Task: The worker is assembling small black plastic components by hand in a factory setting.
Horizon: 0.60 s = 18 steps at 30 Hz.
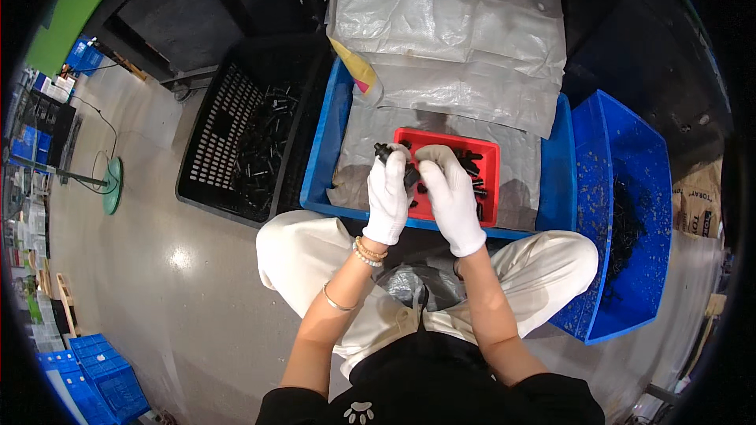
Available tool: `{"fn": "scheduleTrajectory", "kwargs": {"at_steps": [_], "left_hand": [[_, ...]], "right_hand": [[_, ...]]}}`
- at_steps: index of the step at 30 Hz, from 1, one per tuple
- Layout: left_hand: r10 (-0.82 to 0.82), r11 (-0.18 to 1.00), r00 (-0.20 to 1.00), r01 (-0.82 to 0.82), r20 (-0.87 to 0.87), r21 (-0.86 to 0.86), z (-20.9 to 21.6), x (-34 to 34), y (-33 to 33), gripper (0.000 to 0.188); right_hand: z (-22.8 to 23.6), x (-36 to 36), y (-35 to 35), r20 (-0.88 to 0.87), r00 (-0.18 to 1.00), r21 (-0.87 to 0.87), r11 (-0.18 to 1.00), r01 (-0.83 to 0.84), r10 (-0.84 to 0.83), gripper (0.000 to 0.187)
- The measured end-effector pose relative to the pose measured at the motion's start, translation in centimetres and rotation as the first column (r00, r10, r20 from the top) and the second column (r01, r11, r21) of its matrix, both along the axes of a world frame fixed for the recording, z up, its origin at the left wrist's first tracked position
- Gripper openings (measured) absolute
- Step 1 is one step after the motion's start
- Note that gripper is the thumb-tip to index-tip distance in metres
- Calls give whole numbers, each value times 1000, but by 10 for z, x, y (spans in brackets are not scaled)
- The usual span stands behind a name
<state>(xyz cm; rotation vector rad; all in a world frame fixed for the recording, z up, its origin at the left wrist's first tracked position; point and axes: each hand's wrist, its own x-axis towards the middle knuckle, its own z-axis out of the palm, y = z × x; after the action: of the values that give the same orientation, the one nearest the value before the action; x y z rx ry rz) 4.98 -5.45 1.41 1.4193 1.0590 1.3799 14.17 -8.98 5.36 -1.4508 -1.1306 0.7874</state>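
1. Black part (383, 153) x1, pinched in left hand (387, 201), above red tray's (494, 181) left side. Trays: 1. Black crate (224, 130): 1.
2. Stepped, roughly cylindrical; fingers cover most.
3. Long axis slants; exposed end points up-left, away from wearer.
4. Right hand (450, 197): fingers curled alongside; can't tell if gripping.

Black part (383, 152): partly hidden by L hand (388, 195); full shape unclear. Red tray (465, 142): L edge partly behind same hand, near edge partly behind R hand (449, 197). Black pcs. (624, 228) in speckled blue bin (592, 197): too small to ID individually. Black shirt (441, 389): cut off by view's btm. edge.
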Motion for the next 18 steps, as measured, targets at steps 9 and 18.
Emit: {"fn": "scheduleTrajectory", "kwargs": {"at_steps": [9, 18], "left_hand": [[-6, 999, 999, 3, -48, -47, 7, -13, 4, 23], [134, 953, 946, -42, -294, 300, -9, -17, 9, 9]], "right_hand": [[21, 1, -19, 568, 818, 20, 992, -122, 89, 27], [19, -2, -19, 644, 755, -15, 989, -148, 122, 28]]}}
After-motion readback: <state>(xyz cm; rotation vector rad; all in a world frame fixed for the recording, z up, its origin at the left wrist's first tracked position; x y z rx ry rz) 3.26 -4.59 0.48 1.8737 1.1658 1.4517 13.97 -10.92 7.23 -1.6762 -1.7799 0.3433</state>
